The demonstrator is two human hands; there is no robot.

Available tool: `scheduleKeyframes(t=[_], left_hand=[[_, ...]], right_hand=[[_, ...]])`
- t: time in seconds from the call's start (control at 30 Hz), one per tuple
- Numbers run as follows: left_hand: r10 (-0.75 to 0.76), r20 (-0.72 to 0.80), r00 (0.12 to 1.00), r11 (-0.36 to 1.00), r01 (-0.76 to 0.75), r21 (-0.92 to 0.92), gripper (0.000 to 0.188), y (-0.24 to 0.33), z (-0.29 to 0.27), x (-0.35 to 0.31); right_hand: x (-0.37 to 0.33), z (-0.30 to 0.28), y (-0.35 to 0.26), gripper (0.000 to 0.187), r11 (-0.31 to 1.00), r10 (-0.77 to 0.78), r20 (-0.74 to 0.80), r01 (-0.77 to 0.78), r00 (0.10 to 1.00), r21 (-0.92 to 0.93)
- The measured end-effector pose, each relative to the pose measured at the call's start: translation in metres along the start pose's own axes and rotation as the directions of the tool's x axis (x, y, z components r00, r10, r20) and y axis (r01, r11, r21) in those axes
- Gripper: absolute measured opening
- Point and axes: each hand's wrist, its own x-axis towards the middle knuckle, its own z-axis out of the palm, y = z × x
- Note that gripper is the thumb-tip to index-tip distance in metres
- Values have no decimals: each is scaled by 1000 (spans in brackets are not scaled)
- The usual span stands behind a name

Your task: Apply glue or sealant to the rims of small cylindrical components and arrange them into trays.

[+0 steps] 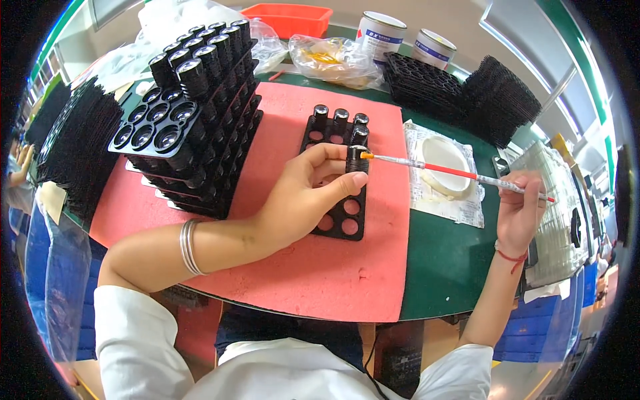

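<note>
My left hand [293, 193] pinches a short black cylinder with a shiny top, apparently a lens barrel [356, 162], between thumb and fingers. It is held just above a black tray [338, 227] with round holes, where a few similar barrels [341, 119] stand at the far end. In my right hand [520, 210] is a slim paintbrush [450, 172] with a red and whitish handle, gripped near its back end. Its orange bristles meet the upper part of the barrel. Beneath the brush, a round white dish [443, 193] rests on printed paper [470, 212].
Left on the pink mat [320, 283] rises a tall stack of black trays [193, 163] full of barrels. More black trays [77, 143] lean at far left and back right [503, 100]. Two tins [380, 33], a plastic bag [333, 60] and an orange bin [287, 20] line the back.
</note>
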Motion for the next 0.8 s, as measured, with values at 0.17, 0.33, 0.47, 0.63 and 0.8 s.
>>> scheduleKeyframes(t=[0.17,0.33,0.47,0.63,0.8], left_hand=[[-24,19,1000,1000,24,9,27,3,1,-2],[-4,52,999,1000,5,-8,28,2,0,-2],[-23,63,998,1000,24,-3,28,3,1,-2],[-29,48,998,999,31,-29,29,5,-1,-2],[-49,12,999,996,50,-76,28,1,-1,1]], right_hand=[[-1,-2,-3,28,997,12,-19,-13,1000,-77],[0,-2,-4,28,996,9,5,-8,1000,-84],[-1,-2,-2,26,966,-62,28,67,998,-248],[1,-12,-1,24,994,-52,1,52,999,-94],[1,-12,-4,20,998,-56,-12,57,998,41]])
